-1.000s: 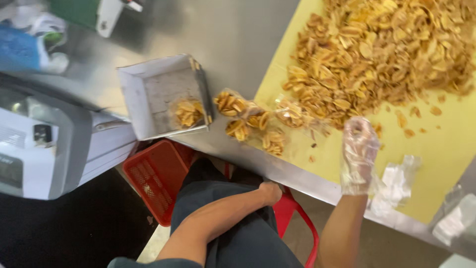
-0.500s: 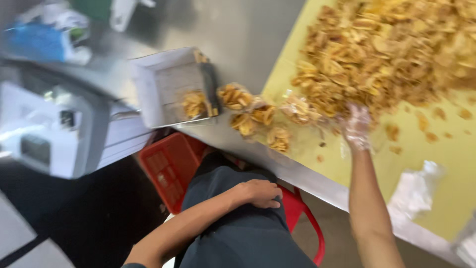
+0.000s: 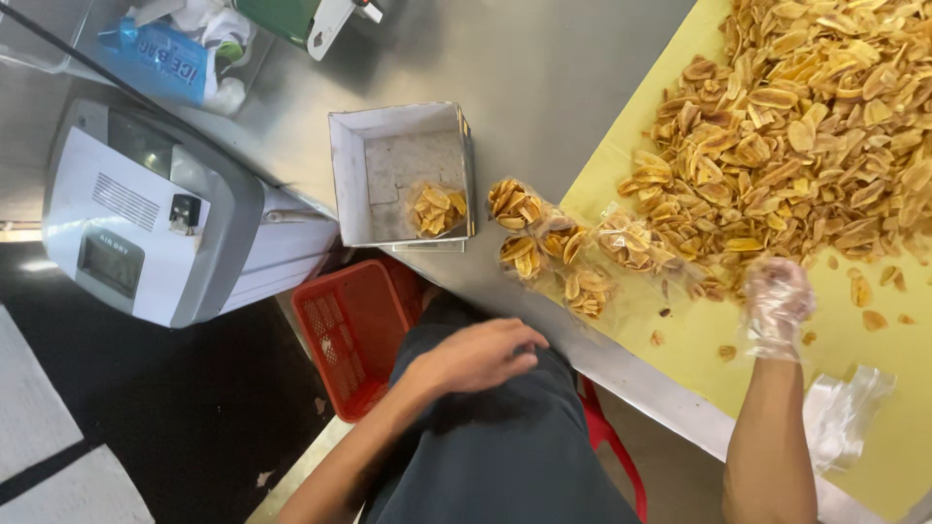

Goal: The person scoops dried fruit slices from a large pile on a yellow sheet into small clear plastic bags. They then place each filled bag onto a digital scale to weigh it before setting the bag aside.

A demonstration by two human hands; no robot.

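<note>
Chips (image 3: 796, 126): lying heaped on the yellow sheet (image 3: 903, 388), at 1 o'clock.
Right hand (image 3: 775, 303): gloved, fingers bunching together at the heap's near edge — whether pinching a chip, cannot tell.
Left hand (image 3: 481, 354): bare, resting on the lap, fingers loosely apart.
Bags (image 3: 553, 247): filled, lying beside the box (image 3: 400, 175) — 11 o'clock.
Crate (image 3: 354, 330): sitting below the table edge.

Small food-packing workshop, as I see it through head camera. Steel worktable (image 3: 544, 87) with yellow sheet (image 3: 680, 330) carrying big heap of fried banana chips (image 3: 806, 126). Small clear filled bags (image 3: 553, 247) lined up near table edge, one more inside white box (image 3: 388, 175). Grey-white machine (image 3: 155, 228) beside table; red basket (image 3: 354, 330) on floor. My right hand (image 3: 775, 303) wears thin plastic glove.
</note>
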